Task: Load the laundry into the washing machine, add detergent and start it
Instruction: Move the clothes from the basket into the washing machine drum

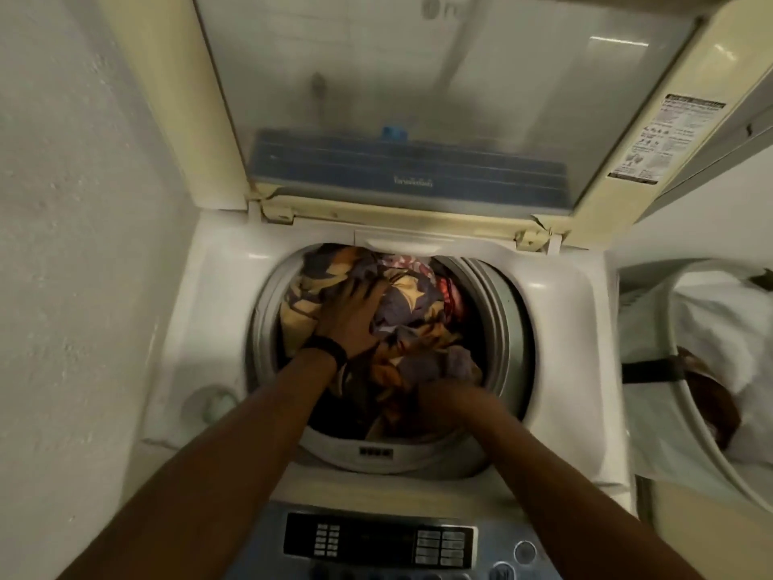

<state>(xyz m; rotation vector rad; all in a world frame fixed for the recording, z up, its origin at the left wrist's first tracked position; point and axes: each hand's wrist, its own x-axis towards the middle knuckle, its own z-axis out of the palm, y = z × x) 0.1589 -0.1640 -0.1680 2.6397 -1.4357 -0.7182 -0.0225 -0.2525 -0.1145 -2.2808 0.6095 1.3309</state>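
A white top-loading washing machine [217, 286] stands below me with its lid [418, 98] raised upright. Its round drum [508, 311] is packed with patterned laundry [412, 303] in purple, yellow and red. My left hand [351, 318], a dark band on its wrist, lies flat on the pile with fingers spread, pressing on it. My right hand [449, 401] is sunk into the clothes at the drum's near right edge; its fingers are hidden in the fabric. The control panel [378, 542] with buttons lies at the near edge, between my forearms.
A rough white wall [71, 244] runs close along the left. To the right a white laundry basket [711, 370] holds white and dark cloth. A blue-capped object [393, 133] shows through the translucent lid. A warning label [665, 140] sits on the lid's right frame.
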